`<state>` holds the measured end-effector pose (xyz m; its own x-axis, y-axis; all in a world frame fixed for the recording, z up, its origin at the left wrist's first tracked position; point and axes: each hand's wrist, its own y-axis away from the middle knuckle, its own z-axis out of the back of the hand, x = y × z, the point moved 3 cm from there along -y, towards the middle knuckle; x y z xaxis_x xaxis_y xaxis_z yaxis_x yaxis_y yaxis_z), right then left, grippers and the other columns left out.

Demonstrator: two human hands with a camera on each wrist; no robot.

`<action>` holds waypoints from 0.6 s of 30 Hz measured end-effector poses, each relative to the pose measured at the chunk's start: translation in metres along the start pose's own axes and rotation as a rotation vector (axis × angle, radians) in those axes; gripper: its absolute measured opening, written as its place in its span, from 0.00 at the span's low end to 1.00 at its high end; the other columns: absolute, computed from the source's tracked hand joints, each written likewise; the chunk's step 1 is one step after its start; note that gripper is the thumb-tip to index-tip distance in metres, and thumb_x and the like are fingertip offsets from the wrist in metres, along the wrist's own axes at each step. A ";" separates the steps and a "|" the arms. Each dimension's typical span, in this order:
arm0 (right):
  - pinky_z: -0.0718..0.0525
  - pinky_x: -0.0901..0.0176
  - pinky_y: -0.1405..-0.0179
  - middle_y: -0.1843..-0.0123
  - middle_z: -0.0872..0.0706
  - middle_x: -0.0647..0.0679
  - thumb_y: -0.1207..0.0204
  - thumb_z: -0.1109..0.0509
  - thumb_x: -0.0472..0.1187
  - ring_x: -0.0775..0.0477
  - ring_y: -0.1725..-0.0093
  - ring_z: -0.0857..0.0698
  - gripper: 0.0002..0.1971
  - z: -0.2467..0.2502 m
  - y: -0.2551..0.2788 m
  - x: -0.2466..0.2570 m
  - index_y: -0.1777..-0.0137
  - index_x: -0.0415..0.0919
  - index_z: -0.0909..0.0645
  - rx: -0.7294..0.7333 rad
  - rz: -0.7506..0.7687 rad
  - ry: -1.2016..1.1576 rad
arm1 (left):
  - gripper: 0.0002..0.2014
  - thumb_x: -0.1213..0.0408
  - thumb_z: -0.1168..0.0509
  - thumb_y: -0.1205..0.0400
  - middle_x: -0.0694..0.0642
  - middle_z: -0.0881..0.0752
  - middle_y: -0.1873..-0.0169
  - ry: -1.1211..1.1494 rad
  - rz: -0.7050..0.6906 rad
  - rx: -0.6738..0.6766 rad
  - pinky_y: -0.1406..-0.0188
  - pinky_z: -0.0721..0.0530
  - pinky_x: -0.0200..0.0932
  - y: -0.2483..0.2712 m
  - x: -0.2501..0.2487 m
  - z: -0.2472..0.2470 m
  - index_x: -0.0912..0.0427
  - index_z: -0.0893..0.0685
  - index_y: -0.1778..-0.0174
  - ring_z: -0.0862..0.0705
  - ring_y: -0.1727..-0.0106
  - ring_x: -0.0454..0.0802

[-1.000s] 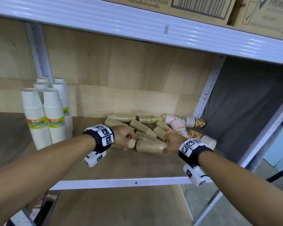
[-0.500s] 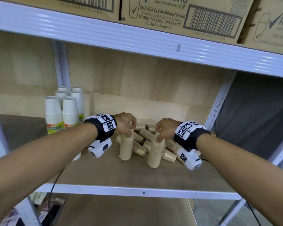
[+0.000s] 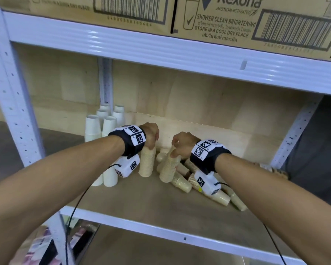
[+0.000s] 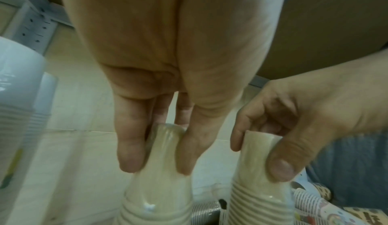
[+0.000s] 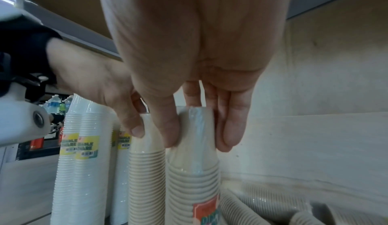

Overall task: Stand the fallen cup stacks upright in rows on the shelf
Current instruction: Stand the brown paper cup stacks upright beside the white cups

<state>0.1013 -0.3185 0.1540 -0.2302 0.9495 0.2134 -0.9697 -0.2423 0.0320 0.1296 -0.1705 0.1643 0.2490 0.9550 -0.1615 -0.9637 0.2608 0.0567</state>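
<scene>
Two wrapped stacks of beige paper cups stand upright, bottoms up, on the wooden shelf (image 3: 141, 203). My left hand (image 3: 153, 139) pinches the top of the left beige stack (image 3: 146, 162), fingers round it in the left wrist view (image 4: 161, 147). My right hand (image 3: 177, 148) pinches the top of the right beige stack (image 3: 168, 168), which leans slightly; the right wrist view shows this grip (image 5: 194, 129). Behind and right of them, several fallen beige stacks (image 3: 182, 183) lie in a heap, partly hidden by my right wrist.
Several white cup stacks (image 3: 96, 127) stand upright at the left by the rear post. Patterned fallen stacks (image 3: 275, 170) lie at the far right. Cardboard boxes (image 3: 218, 18) sit on the shelf above, low over my hands. A white upright (image 3: 13, 104) bounds the left.
Both hands lifted their beige stacks from lying flat to standing, then carried them left and back toward the white stacks. My head has moved closer.
</scene>
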 end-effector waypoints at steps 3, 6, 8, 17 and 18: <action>0.20 0.59 0.57 0.44 0.13 0.44 0.31 0.20 0.43 0.44 0.46 0.14 0.21 -0.006 -0.014 0.010 0.39 0.37 0.16 -0.019 0.012 -0.010 | 0.22 0.74 0.26 0.25 0.56 0.20 0.33 0.026 0.049 0.010 0.54 0.24 0.36 -0.006 0.012 -0.001 0.63 0.16 0.34 0.19 0.44 0.49; 0.21 0.60 0.59 0.47 0.13 0.44 0.31 0.20 0.40 0.44 0.50 0.14 0.19 -0.013 -0.027 0.017 0.42 0.35 0.16 -0.012 0.028 -0.038 | 0.18 0.73 0.26 0.25 0.54 0.19 0.38 0.035 0.080 0.016 0.54 0.23 0.37 -0.010 0.021 -0.007 0.62 0.14 0.39 0.20 0.47 0.48; 0.22 0.61 0.62 0.53 0.16 0.46 0.31 0.20 0.40 0.46 0.55 0.17 0.14 -0.020 -0.037 0.021 0.49 0.37 0.17 0.016 0.045 -0.049 | 0.09 0.73 0.27 0.24 0.52 0.21 0.48 0.039 0.101 0.008 0.58 0.23 0.36 -0.012 0.026 -0.012 0.56 0.17 0.56 0.22 0.51 0.46; 0.34 0.62 0.78 0.72 0.30 0.53 0.33 0.19 0.41 0.52 0.71 0.28 0.23 -0.046 -0.070 0.034 0.74 0.46 0.34 0.077 0.088 -0.060 | 0.22 0.77 0.29 0.25 0.62 0.16 0.37 0.055 0.159 0.068 0.67 0.22 0.39 -0.013 0.039 -0.040 0.69 0.17 0.34 0.21 0.50 0.50; 0.35 0.62 0.78 0.72 0.31 0.53 0.32 0.19 0.41 0.52 0.72 0.28 0.23 -0.048 -0.072 0.035 0.73 0.46 0.34 0.083 0.093 -0.065 | 0.21 0.78 0.29 0.24 0.64 0.16 0.37 0.065 0.157 0.057 0.66 0.22 0.40 -0.013 0.040 -0.041 0.71 0.17 0.34 0.21 0.50 0.51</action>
<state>0.1587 -0.2585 0.1119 -0.3101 0.9078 0.2822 -0.9337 -0.3468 0.0895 0.1478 -0.1413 0.1168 0.0875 0.9740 -0.2092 -0.9827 0.1188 0.1418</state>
